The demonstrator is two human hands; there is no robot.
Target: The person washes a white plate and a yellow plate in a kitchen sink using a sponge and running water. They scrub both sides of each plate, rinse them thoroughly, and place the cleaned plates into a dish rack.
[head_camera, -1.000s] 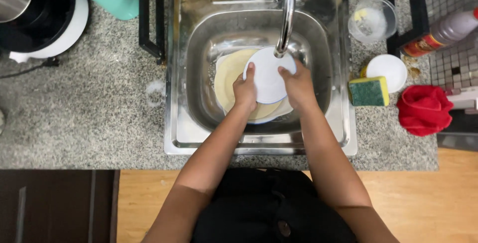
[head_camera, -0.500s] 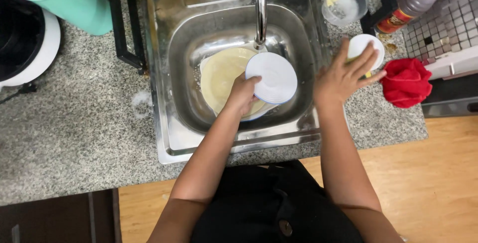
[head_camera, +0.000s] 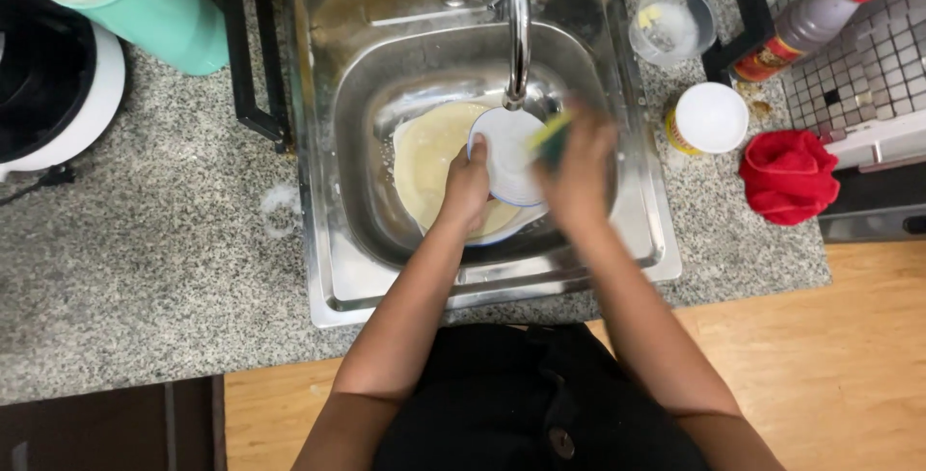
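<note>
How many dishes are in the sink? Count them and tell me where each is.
2: a small white dish held by the left hand under the faucet, and a cream plate beneath it in the sink. More may be hidden.

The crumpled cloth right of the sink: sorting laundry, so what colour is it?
Plain red cloth, clearest in the head view.

I see the faucet [head_camera: 517, 27] overhanging the sink [head_camera: 637, 240]; plates [head_camera: 434, 158] fill the basin, granite counter [head_camera: 174, 269] left is open.
</note>
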